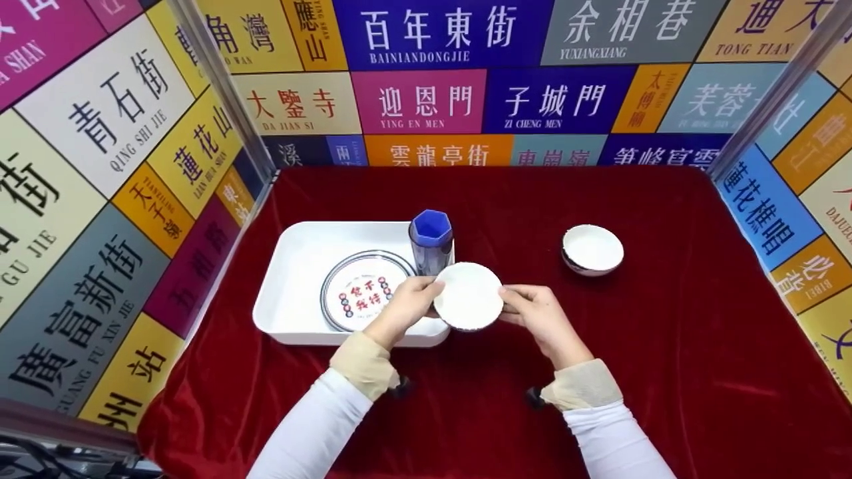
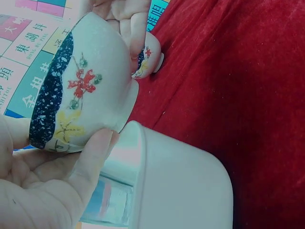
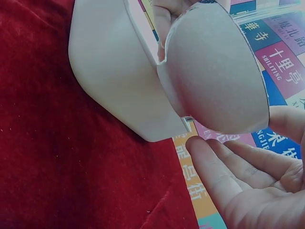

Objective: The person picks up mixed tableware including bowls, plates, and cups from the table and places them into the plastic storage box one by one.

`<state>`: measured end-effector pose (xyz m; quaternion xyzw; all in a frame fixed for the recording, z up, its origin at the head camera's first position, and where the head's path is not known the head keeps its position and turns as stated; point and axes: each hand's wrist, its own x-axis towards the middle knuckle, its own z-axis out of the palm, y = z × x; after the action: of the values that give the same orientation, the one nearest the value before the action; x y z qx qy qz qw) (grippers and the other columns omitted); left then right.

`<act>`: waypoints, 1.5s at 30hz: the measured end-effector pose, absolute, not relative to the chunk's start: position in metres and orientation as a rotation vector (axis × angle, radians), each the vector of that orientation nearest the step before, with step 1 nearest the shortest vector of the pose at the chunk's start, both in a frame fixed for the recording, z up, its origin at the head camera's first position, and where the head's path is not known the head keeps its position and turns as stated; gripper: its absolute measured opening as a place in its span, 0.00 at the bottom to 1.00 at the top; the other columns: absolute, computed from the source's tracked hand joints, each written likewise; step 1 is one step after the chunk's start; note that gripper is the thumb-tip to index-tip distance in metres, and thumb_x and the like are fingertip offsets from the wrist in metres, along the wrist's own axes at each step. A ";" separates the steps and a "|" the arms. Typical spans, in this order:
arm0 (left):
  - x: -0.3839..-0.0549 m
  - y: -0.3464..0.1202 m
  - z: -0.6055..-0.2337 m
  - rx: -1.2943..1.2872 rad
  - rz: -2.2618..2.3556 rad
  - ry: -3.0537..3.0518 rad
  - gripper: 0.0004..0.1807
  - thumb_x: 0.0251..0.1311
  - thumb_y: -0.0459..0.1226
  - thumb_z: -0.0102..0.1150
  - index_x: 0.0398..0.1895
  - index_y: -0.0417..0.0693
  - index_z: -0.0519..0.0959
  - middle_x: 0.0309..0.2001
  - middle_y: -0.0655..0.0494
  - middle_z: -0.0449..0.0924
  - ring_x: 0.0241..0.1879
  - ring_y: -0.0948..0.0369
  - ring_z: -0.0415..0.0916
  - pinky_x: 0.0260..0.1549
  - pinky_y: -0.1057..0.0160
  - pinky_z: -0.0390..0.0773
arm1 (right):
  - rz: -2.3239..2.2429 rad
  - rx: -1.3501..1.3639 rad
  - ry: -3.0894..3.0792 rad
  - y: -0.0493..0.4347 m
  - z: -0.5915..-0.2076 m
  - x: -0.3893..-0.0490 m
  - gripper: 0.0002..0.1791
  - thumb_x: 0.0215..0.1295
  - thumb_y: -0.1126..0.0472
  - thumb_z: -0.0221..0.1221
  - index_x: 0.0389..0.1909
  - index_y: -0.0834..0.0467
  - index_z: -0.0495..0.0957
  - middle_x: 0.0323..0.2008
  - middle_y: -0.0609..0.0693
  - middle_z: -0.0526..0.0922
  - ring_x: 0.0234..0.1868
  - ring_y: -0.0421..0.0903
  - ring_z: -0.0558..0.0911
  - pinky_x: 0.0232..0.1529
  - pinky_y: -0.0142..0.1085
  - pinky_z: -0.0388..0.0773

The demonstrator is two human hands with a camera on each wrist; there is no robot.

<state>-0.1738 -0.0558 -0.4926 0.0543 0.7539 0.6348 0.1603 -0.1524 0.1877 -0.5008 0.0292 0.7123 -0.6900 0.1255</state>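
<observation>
A white bowl (image 1: 468, 297) is held up over the right front corner of the white tray (image 1: 279, 329). Its outside carries a speckled dark-blue rim band and red and yellow flowers, seen in the left wrist view. My left hand (image 1: 407, 307) pinches the bowl's left side, thumb (image 2: 97, 148) near its foot. On the opposite side, my right hand (image 1: 538, 318) touches the rim with its fingers loosely extended. In the right wrist view, the lower fingertip (image 3: 196, 145) appears slightly apart from the bowl.
Inside the tray lie a round plate (image 1: 366, 296) with red characters and a tall hexagonal blue container (image 1: 431, 243). A second bowl (image 1: 592, 249) stands at the right on the red cloth (image 1: 665, 346). Printed panels (image 1: 426, 100) wall in the back and sides.
</observation>
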 end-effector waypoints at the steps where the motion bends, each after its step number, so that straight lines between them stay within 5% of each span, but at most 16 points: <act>1: -0.174 -0.057 -0.492 0.150 1.817 2.150 0.19 0.76 0.38 0.46 0.55 0.31 0.80 0.39 0.39 0.85 0.30 0.62 0.84 0.40 0.59 0.88 | -2.009 0.086 2.071 0.187 -0.501 -0.152 0.24 0.75 0.58 0.56 0.61 0.73 0.74 0.51 0.59 0.85 0.46 0.45 0.87 0.56 0.43 0.84; 13: -0.174 -0.075 -0.491 0.122 1.852 2.156 0.21 0.77 0.36 0.44 0.58 0.27 0.77 0.38 0.44 0.85 0.31 0.65 0.82 0.39 0.60 0.88 | -2.027 0.099 2.016 0.172 -0.512 -0.152 0.23 0.77 0.56 0.55 0.56 0.73 0.78 0.44 0.56 0.88 0.44 0.46 0.88 0.57 0.46 0.83; 26: -0.172 -0.095 -0.495 -0.018 1.864 2.203 0.20 0.76 0.37 0.46 0.56 0.30 0.79 0.33 0.52 0.83 0.28 0.65 0.79 0.40 0.54 0.88 | -1.926 0.096 2.057 0.154 -0.537 -0.150 0.22 0.75 0.61 0.55 0.59 0.76 0.75 0.55 0.73 0.80 0.56 0.63 0.83 0.60 0.49 0.81; 35: -0.172 -0.114 -0.495 -0.076 1.842 2.247 0.20 0.75 0.37 0.47 0.59 0.29 0.77 0.41 0.40 0.85 0.29 0.63 0.83 0.38 0.59 0.89 | -1.915 0.092 2.042 0.140 -0.539 -0.150 0.23 0.74 0.61 0.57 0.59 0.76 0.75 0.57 0.72 0.80 0.59 0.65 0.81 0.64 0.53 0.78; 45: -0.176 -0.149 -0.494 -0.203 1.824 2.243 0.22 0.76 0.38 0.46 0.62 0.28 0.75 0.43 0.40 0.84 0.30 0.62 0.83 0.38 0.61 0.88 | -1.785 0.052 2.140 0.121 -0.530 -0.156 0.22 0.72 0.60 0.59 0.58 0.73 0.78 0.56 0.66 0.82 0.56 0.58 0.83 0.61 0.48 0.81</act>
<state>-0.1763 -0.1486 -0.4939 -0.0695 0.7683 0.6246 0.1214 -0.1564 0.1212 -0.5303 0.0185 0.7557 -0.6305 0.1762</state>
